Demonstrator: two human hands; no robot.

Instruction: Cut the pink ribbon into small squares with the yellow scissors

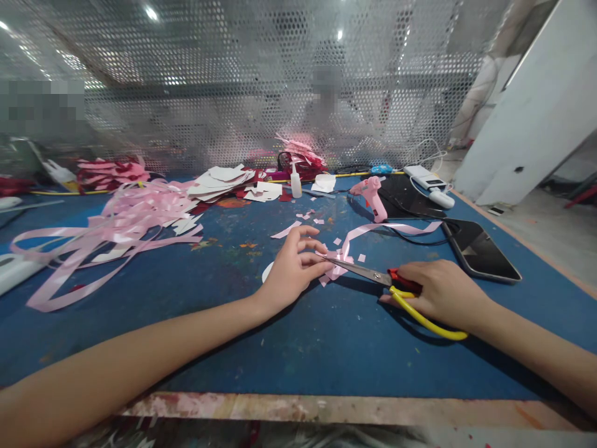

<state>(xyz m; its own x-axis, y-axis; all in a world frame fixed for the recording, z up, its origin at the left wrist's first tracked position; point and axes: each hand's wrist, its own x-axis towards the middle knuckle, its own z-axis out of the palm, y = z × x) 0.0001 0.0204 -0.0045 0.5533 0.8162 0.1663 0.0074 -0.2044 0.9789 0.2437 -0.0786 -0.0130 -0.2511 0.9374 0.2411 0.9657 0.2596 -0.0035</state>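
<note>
Over the middle of the blue table, my left hand point(293, 264) pinches a pink ribbon point(368, 229), whose loose length curls away to the right. My right hand point(438, 292) is closed round the red and yellow handles of a pair of scissors point(361, 269). The blades point left and reach the ribbon just by my left fingertips. Small cut pink pieces point(337, 241) lie around and beneath the blades. A white round piece point(267, 272) shows partly behind my left hand.
A heap of pink ribbon point(135, 218) and white cut sheets point(219, 183) lie left. Behind stand a small white bottle point(296, 183) and a pink glue gun point(375, 198). A phone point(482, 249) rests at right. A perforated metal screen point(261, 81) borders the table's back.
</note>
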